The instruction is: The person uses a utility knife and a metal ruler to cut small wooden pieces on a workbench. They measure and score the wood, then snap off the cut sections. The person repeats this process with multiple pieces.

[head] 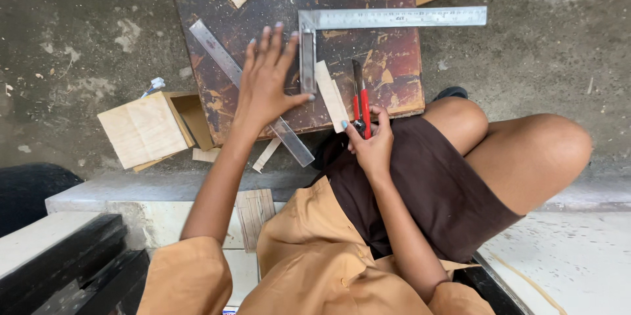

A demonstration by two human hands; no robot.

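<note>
Low centre, the right hand (371, 144) grips a red-handled utility knife (360, 101), blade against a thin wood strip (330, 95). Above left, the left hand (266, 81) lies flat, fingers spread, beside a steel try square (328, 22) on the worn board (381, 58).

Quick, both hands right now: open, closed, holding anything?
Left hand: open, fingers spread, pressing flat on the steel ruler beside the try square.
Right hand: closed on the red-handled cutter, blade by the thin wood strip.
</note>
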